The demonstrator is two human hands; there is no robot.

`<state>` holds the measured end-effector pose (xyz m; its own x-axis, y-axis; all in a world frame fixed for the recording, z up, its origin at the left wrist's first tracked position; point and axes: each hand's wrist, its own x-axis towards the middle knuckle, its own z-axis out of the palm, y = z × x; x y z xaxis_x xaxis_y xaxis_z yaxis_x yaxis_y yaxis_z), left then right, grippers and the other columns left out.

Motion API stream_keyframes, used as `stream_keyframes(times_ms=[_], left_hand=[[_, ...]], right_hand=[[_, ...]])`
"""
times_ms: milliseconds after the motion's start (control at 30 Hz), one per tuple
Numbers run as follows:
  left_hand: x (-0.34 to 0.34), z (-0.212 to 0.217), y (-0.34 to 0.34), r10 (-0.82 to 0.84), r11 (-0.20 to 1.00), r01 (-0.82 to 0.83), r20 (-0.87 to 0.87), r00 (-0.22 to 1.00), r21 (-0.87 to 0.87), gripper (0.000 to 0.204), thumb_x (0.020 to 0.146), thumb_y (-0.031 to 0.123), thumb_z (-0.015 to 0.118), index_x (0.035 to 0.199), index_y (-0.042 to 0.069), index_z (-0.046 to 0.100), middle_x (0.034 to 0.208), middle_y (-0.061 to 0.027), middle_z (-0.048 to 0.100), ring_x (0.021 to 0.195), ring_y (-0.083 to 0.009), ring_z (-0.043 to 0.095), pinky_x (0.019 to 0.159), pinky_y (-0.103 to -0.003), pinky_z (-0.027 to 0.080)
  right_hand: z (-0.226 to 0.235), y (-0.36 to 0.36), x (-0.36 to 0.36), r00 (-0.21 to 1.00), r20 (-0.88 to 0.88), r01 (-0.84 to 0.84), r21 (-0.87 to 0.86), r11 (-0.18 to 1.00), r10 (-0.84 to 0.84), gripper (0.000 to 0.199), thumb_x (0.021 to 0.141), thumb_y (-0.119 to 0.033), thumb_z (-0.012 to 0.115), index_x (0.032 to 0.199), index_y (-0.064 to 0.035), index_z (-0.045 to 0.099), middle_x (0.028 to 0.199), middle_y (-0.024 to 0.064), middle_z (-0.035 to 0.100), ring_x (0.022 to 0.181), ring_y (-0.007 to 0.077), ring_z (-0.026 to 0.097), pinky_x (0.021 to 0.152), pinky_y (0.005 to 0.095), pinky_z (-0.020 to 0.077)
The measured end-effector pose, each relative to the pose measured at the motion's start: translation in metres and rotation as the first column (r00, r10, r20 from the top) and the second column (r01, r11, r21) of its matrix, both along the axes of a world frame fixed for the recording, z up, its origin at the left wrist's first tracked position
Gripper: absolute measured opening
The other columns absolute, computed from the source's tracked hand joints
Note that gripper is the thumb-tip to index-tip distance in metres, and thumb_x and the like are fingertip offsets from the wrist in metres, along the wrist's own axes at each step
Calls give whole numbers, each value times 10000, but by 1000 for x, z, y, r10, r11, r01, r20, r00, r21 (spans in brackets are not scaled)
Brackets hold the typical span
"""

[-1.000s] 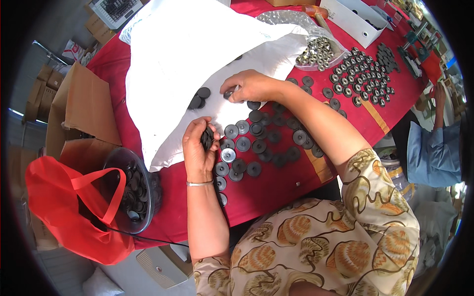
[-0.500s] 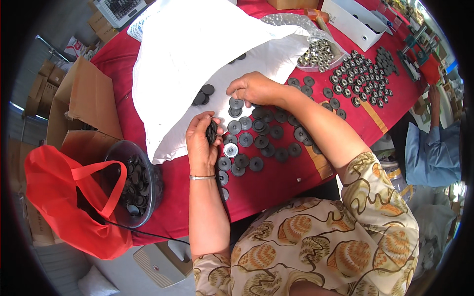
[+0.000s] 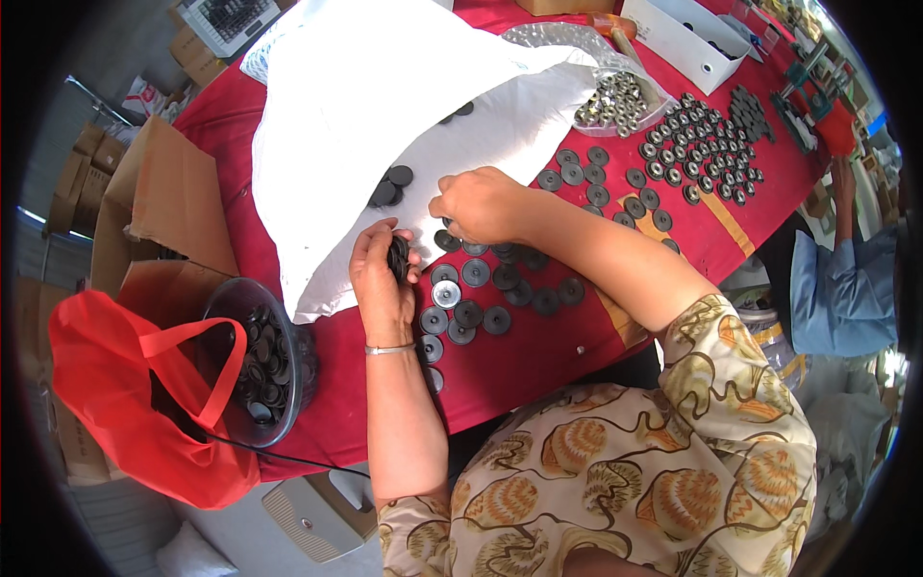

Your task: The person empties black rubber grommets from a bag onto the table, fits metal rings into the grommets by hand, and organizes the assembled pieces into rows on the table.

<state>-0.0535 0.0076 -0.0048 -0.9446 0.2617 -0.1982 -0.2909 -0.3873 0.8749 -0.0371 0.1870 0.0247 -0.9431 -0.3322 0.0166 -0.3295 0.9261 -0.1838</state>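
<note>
Broadly, the view is taken up by a table (image 3: 332, 389) spread with red cloth, and much of its far left part is covered by a white sack (image 3: 356, 87), its open mouth turned toward the hands. To the left, a carton (image 3: 183, 202) and a red bag (image 3: 106, 413) are seen, with a clear tub (image 3: 307, 361) of dark parts partly covered by the bag's strap. At the far right of the cloth, a white box (image 3: 702, 69) is set, and nearer in a mallet (image 3: 621, 40) is laid by a clear bag (image 3: 538, 37). By the left hand (image 3: 380, 284), palm up near the sack's lower edge, a stack of black discs (image 3: 398, 258) is held on edge, the fingers curled around it. The right hand (image 3: 486, 207) is held just beside it, knuckles up, its fingers drawn narrow and pointed down; whether anything is pinched there cannot be told. Just under those fingertips a loose disc (image 3: 447, 241) is seen at the sack's edge, and more loose discs (image 3: 475, 273) are spread on the cloth below; a few inner discs (image 3: 400, 176) are left lying on the sack's inner face. Farther right, ringed discs (image 3: 702, 149) are laid out near some small shiny parts (image 3: 620, 104) in the clear bag. The step in hand is judged to be the placing of discs singly from the stack; for that, a light fingertip grip is called for, with the stack kept steady.
</note>
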Motion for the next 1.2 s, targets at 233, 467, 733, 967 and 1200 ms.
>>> stream_keyframes(times_ms=[233,467,733,967,1200], left_hand=[[3,8,-2,-111,972,57,231,967,229,367,959,377,457,1035,29,546,803,-106,624,532,-154,551,368,-202,384],[-12,4,-16,14,970,-27,56,998,241,245,942,214,478,986,-19,541,804,-87,567,590,-160,522,394,-204,369],[-7,4,-5,168,971,-164,-8,986,173,221,924,188,487,957,-26,531,777,-95,556,583,-174,514,410,-229,349],[-2,8,-7,274,952,-266,-36,961,150,221,916,175,475,949,-36,529,753,-87,541,551,-162,513,422,-229,348],[-9,3,-13,323,943,-315,-56,945,110,194,891,141,501,954,-41,527,742,-100,538,589,-199,538,448,-253,379]], right_hand=[[10,-17,-34,990,55,-57,-691,720,131,354,808,-385,608,986,-84,668,937,169,652,903,310,618,786,409,472],[-34,-60,-135,982,-149,50,-379,924,-115,580,791,-561,572,1274,-240,544,1320,132,470,1269,341,378,1006,538,306],[-52,-89,-148,985,-172,-69,-229,971,29,435,816,-430,564,1211,-247,589,1282,88,483,1214,318,426,948,493,376],[-26,-31,-60,940,-132,-333,-162,929,314,346,775,-290,631,1068,-108,662,1167,129,605,1153,290,515,896,385,449],[-5,12,-30,999,-39,8,-504,864,-33,180,824,-137,598,966,-52,667,942,113,648,880,283,623,780,345,483]])
